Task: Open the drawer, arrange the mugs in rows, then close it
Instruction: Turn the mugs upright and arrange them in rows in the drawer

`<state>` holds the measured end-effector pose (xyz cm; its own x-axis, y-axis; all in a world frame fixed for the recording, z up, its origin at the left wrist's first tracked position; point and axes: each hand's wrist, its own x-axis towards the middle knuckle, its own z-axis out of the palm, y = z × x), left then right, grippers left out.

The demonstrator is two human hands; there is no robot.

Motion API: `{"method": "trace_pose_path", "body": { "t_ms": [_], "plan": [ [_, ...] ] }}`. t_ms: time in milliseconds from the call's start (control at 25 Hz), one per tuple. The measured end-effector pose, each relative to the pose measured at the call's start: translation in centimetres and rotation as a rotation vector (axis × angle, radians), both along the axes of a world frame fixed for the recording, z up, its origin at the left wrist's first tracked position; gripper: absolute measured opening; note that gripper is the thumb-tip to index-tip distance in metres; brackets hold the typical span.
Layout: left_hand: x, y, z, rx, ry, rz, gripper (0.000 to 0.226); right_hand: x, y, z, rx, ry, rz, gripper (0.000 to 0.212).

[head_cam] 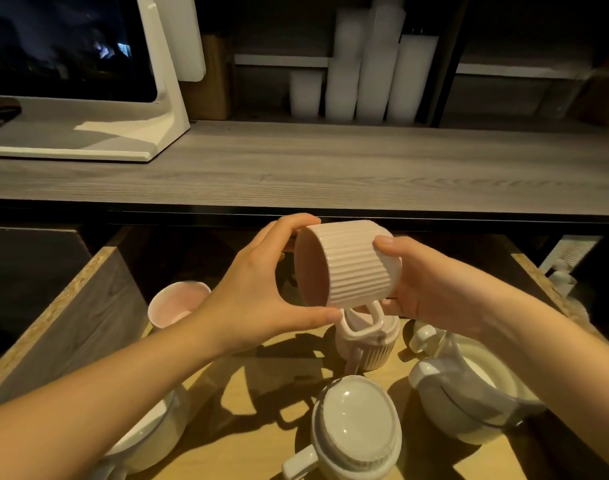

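Observation:
The drawer [67, 327] stands pulled open below the counter. Above it I hold a pink ribbed mug [355, 263] on its side, mouth facing left, handle hanging down. My left hand [261, 292] grips its rim with thumb below and fingers on top. My right hand [431, 285] grips its base end. On the drawer floor lie a second pink ribbed mug [368, 344], a smooth pink mug [174, 303] at the left, an upside-down white mug [356, 427] in front, a white mug [469, 393] at the right, and another white mug [147, 438] under my left forearm.
A grey wooden counter [330, 168] runs across above the drawer. A white appliance with a dark screen [88, 81] stands on it at the left. Several white cup stacks [365, 74] stand on the shelf behind. The drawer's right rail [569, 254] shows at the right.

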<state>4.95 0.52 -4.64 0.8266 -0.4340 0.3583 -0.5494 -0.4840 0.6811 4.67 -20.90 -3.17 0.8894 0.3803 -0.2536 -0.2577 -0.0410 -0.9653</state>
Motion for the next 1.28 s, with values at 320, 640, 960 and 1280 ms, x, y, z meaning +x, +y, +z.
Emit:
{"method": "trace_pose_path", "body": {
  "t_ms": [320,640,960,1280],
  "plan": [
    [0.0,0.6,1.7,0.185,-0.071,0.054,0.09,-0.8,1.3,1.1,-0.403,-0.418,-0.061,0.031],
    [0.2,1.5,2.5,0.521,-0.075,0.042,0.089,-0.9,4.5,1.6,-0.614,-0.465,-0.008,0.026],
    [1.8,2.9,-1.1,0.661,0.002,0.046,0.083,3.1,8.9,-1.9,-1.038,-0.61,0.107,0.029],
    [2.7,4.2,-4.3,0.687,0.108,0.069,0.081,5.0,11.3,-5.2,-1.09,-0.579,0.072,0.026]
  ]
}}
